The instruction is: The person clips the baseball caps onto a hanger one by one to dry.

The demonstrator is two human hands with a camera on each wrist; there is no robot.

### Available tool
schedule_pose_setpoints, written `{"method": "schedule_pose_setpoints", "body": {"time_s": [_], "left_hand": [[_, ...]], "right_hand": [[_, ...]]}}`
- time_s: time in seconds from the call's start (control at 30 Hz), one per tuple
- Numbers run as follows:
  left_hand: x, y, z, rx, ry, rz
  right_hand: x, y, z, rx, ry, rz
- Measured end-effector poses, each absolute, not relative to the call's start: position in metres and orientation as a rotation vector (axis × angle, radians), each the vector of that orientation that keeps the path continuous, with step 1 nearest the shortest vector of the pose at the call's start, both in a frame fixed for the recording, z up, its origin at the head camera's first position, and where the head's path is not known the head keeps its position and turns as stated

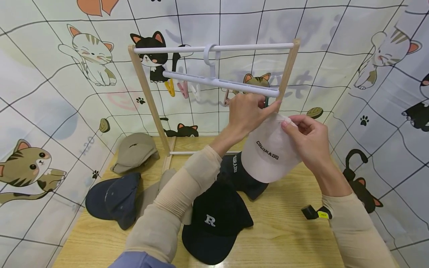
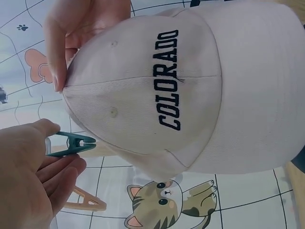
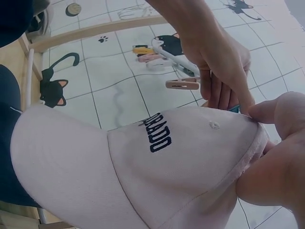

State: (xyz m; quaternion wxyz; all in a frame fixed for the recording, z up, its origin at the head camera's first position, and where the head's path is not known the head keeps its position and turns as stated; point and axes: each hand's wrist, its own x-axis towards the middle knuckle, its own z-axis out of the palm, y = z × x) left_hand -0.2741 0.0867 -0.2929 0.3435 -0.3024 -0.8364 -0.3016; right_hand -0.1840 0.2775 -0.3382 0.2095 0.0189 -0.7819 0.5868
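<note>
My right hand (image 1: 311, 143) pinches the top of a pale pink baseball cap (image 1: 264, 160) marked COLORADO, holding it with the brim downward. Between the thumb and fingers of my left hand (image 1: 246, 111) is a dark green clothespin (image 2: 71, 144). Its tips point at the cap's top edge, right beside the fabric in the left wrist view. Just above my left hand, a white hanger (image 1: 218, 82) hangs from the rack's top bar. Other clothespins, a yellow one (image 1: 169, 87) and a pink one (image 1: 182, 89) among them, dangle under the hanger.
A wooden rack (image 1: 147, 100) with white bars stands on the wooden table (image 1: 285, 230). A black cap with an R (image 1: 214, 219), a dark COLORADO cap (image 1: 248, 182), a navy cap (image 1: 115, 199) and an olive cap (image 1: 135, 150) lie around it. Cat-print fabric surrounds the table.
</note>
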Motion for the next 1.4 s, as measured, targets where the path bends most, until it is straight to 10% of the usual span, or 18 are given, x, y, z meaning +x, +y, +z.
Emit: {"method": "schedule_pose_setpoints", "body": {"time_s": [1.4], "left_hand": [[-0.288,0.079,-0.264,-0.637,-2.217,-0.813]], "right_hand": [[-0.216,0.246,-0.332,0.309,-2.081,1.015]]}}
